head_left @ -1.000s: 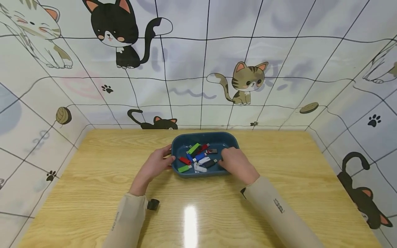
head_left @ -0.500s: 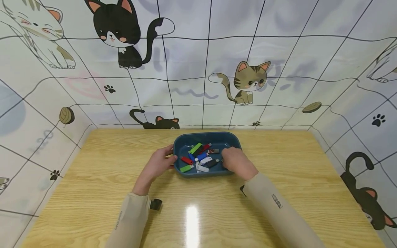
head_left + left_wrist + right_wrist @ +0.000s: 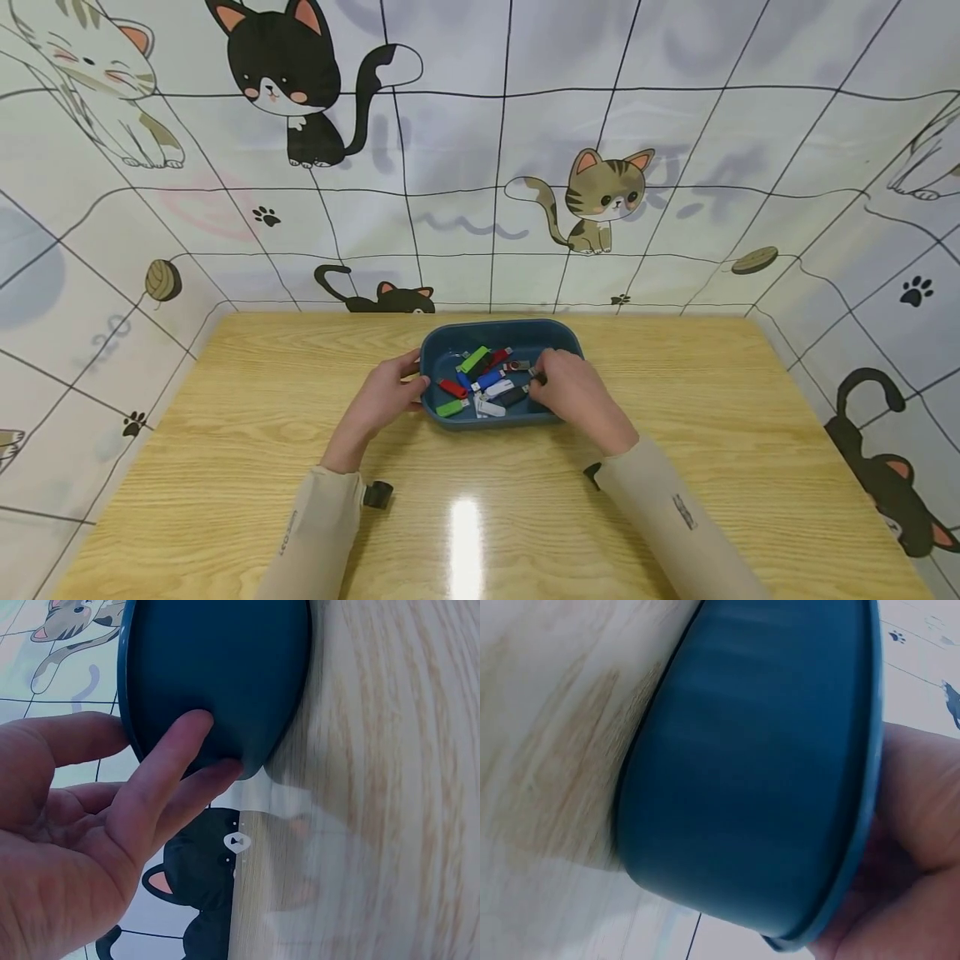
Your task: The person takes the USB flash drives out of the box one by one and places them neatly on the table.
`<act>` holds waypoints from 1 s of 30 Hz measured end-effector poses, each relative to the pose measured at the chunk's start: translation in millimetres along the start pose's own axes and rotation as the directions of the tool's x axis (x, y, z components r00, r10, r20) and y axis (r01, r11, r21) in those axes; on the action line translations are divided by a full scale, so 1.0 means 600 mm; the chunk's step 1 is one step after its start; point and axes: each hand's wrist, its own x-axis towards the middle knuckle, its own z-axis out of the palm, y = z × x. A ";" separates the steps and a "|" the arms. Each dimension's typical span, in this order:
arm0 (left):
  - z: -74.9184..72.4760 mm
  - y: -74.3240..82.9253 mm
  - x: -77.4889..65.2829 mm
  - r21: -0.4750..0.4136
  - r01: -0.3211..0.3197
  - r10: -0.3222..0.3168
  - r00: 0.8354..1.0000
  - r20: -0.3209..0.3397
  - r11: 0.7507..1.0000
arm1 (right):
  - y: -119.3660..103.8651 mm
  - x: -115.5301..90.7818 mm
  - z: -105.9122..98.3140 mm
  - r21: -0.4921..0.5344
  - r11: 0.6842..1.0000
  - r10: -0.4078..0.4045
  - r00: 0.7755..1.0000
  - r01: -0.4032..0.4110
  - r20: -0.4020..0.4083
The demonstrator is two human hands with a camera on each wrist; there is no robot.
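Observation:
A dark blue plastic tray (image 3: 501, 327) stands on the table, holding several USB flash drives in green, red, blue, white and black. My left hand (image 3: 384, 392) holds the tray's left end. In the left wrist view, that hand's fingers (image 3: 161, 761) lie against the outer wall while a digit reaches over the rim. Inside the tray's right end, my right hand (image 3: 573, 390) pinches a dark USB flash drive (image 3: 538, 377) between thumb and fingertips. The right wrist view shows the tray's outer wall (image 3: 742, 765), which hides those fingertips.
A light wooden table (image 3: 480, 533) lies under the tray. Cat-printed fabric walls (image 3: 465, 150) rise behind the tray and at both sides. A green flash drive (image 3: 452, 408) lies at the tray's near left, and a white one (image 3: 491, 408) near its front wall.
My right hand has lifted and turned slightly inside the tray, and a dark flash drive now shows at its fingertips. The left hand stays at the tray's left end.

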 end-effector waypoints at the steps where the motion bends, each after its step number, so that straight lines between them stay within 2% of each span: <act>1: 0.000 -0.001 0.001 -0.009 0.000 0.000 1.000 -0.003 1.000 | 0.000 -0.003 -0.001 0.012 1.000 0.003 1.000 -0.003 -0.019; 6: 0.002 -0.003 0.003 -0.068 0.011 -0.013 1.000 -0.027 0.998 | 0.002 -0.022 -0.009 0.085 0.996 0.022 0.997 -0.016 -0.078; 13: 0.002 -0.002 0.002 -0.091 0.029 -0.033 0.998 -0.048 0.995 | 0.021 -0.043 -0.037 0.197 0.979 0.071 0.991 -0.048 -0.114; 23: 0.001 -0.007 0.005 -0.123 0.033 -0.038 0.998 -0.040 0.992 | 0.064 -0.067 -0.086 0.209 0.973 0.137 0.977 -0.101 -0.163; 30: 0.003 -0.006 0.004 -0.131 0.035 -0.039 0.999 -0.032 0.991 | 0.100 -0.074 -0.102 0.213 0.963 0.192 0.976 -0.165 -0.108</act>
